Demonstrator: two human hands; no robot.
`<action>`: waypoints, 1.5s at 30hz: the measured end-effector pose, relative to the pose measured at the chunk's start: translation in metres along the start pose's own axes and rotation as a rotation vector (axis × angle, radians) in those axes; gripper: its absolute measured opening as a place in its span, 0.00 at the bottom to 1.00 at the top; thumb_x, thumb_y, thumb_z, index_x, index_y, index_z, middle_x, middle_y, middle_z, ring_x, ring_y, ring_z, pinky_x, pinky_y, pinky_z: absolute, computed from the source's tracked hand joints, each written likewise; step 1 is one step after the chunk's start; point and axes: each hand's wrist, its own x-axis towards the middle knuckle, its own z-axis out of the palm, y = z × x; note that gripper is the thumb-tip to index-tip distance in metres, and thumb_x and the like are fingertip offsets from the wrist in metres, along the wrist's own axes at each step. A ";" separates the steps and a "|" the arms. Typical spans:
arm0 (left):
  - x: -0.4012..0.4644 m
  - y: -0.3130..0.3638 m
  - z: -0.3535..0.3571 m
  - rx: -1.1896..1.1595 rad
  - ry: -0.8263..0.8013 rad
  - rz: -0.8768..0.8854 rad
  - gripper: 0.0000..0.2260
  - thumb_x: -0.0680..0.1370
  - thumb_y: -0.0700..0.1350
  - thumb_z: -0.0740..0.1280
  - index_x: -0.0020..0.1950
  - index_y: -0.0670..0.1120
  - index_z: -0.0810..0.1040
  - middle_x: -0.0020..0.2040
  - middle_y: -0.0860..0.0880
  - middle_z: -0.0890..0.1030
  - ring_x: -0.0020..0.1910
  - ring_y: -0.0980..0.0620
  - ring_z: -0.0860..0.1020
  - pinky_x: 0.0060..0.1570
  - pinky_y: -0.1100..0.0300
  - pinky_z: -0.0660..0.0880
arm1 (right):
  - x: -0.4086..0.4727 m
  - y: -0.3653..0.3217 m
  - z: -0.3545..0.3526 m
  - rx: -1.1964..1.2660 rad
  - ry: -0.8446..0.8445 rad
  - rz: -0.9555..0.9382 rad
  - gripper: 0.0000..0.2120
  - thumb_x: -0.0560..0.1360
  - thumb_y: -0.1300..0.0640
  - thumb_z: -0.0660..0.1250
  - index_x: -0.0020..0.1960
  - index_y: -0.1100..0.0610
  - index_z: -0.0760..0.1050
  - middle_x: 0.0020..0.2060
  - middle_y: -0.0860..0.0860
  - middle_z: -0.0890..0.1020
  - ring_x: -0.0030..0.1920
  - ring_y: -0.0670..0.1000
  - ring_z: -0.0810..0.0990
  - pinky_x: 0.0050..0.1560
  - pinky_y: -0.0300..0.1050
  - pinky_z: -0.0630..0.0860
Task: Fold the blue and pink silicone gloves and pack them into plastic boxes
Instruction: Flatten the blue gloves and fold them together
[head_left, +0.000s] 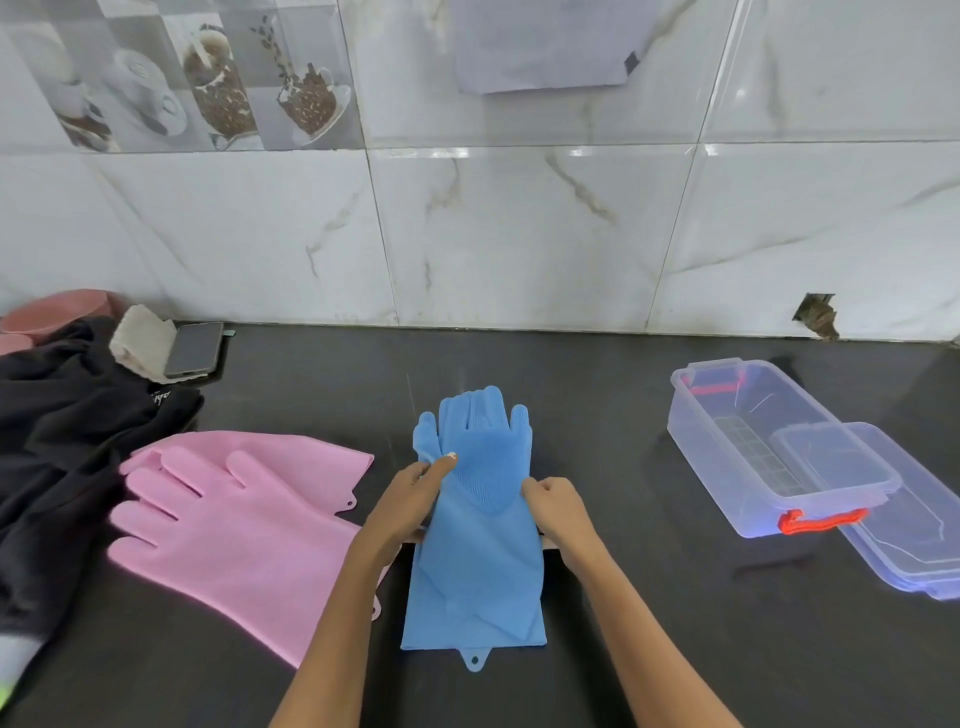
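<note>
A blue silicone glove (480, 561) lies flat in the middle of the dark counter, fingers pointing at the wall, cuff and hanging tab nearest me. My left hand (410, 499) pinches its left edge near the thumb. Gripping the right edge at palm height is my right hand (558, 506). Pink gloves (244, 525) lie spread out to the left, fingers pointing left, one partly over the other. A clear plastic box (727, 457) with red latches stands open on the right.
The box's clear lid (904, 525) leans against its near right side. Dark cloth (67, 441) is heaped at the far left, with a phone (195, 348), a beige rag (143, 338) and pink bowls (47, 314) behind it. A tiled wall bounds the counter.
</note>
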 end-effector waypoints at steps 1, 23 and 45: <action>-0.001 0.000 -0.001 0.016 -0.029 -0.011 0.19 0.78 0.57 0.60 0.64 0.48 0.71 0.59 0.47 0.78 0.56 0.47 0.78 0.55 0.48 0.77 | -0.001 -0.001 0.001 -0.008 0.008 -0.007 0.17 0.73 0.59 0.56 0.29 0.53 0.53 0.25 0.49 0.59 0.27 0.49 0.56 0.38 0.48 0.62; -0.001 -0.027 0.002 0.330 0.480 0.166 0.09 0.74 0.45 0.72 0.35 0.45 0.79 0.35 0.49 0.80 0.35 0.49 0.81 0.43 0.49 0.81 | 0.001 0.001 -0.005 -0.153 0.193 -0.110 0.09 0.74 0.57 0.71 0.45 0.63 0.81 0.41 0.56 0.85 0.38 0.54 0.84 0.41 0.49 0.83; -0.002 -0.029 0.000 0.271 0.323 0.034 0.05 0.75 0.44 0.70 0.44 0.42 0.80 0.43 0.46 0.82 0.35 0.49 0.82 0.37 0.57 0.81 | -0.011 -0.001 -0.009 -0.543 0.123 0.020 0.18 0.78 0.47 0.61 0.35 0.56 0.63 0.33 0.51 0.73 0.34 0.53 0.73 0.38 0.42 0.67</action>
